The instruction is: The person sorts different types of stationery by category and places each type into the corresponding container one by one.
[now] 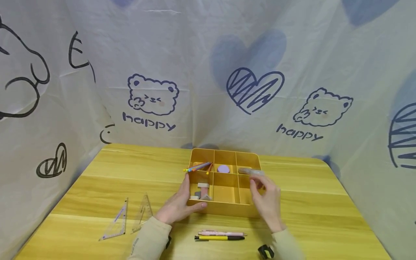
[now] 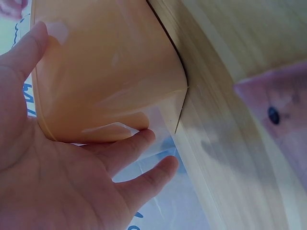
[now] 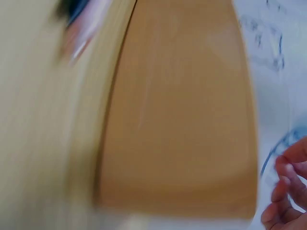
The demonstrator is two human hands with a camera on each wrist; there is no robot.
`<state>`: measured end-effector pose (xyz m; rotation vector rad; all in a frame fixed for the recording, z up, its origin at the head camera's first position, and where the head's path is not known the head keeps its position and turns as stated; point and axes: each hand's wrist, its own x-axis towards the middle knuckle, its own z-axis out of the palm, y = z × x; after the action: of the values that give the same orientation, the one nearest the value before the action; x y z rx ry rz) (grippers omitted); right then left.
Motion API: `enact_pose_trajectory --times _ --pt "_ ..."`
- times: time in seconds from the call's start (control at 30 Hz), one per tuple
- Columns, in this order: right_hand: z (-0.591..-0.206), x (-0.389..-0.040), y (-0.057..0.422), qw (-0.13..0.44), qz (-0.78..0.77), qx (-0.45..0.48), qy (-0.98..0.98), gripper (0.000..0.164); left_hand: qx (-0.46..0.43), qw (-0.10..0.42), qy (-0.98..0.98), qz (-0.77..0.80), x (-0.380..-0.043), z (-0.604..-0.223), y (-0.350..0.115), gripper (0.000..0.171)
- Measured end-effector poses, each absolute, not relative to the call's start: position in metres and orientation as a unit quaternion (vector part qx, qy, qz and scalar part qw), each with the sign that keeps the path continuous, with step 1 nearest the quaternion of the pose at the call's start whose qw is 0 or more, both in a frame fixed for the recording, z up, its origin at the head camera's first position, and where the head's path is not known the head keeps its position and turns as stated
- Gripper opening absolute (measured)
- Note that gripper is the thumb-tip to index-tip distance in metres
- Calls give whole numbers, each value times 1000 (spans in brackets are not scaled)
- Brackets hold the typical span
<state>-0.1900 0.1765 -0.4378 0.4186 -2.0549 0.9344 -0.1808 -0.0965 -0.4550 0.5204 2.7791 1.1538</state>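
A yellow-orange storage box (image 1: pixel 224 208) with six compartments stands on the table. My left hand (image 1: pixel 177 206) holds its front left corner, thumb on the front wall and fingers along the left side; in the left wrist view the box wall (image 2: pixel 110 62) lies between thumb and fingers. Over the front right compartment is my right hand (image 1: pixel 268 198), fingers loosely bent, nothing seen between them. Just beyond its fingertips, a translucent greyish item (image 1: pixel 250 171) lies across the back right compartment; its kind is unclear. The right wrist view shows those fingers (image 3: pixel 288 184) beside the box.
Thin coloured sticks (image 1: pixel 198 167) lean in the back left compartment, and a lilac round item (image 1: pixel 223 169) sits in the back middle one. Small white, pink and grey blocks (image 1: pixel 203 191) fill the front left. Pink and yellow-black pens (image 1: pixel 222 233) (image 1: pixel 219 238) and set squares (image 1: pixel 117 222) lie nearby.
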Motion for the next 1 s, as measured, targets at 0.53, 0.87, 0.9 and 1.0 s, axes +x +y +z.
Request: enact_pose_trajectory --times 0.53,0.87,0.9,1.0 --pt "-453 -188 226 150 371 -18 -916 35 162 48 910 378 -180 -454 -95 116" --pt "-455 -191 224 147 346 18 -927 34 165 53 906 387 -180 -455 -93 118" --pt "-455 -192 223 150 346 20 -926 34 166 52 905 389 -180 -455 -94 118" --pt "-457 -194 222 161 345 21 -925 33 172 47 900 397 -182 -455 -95 118"
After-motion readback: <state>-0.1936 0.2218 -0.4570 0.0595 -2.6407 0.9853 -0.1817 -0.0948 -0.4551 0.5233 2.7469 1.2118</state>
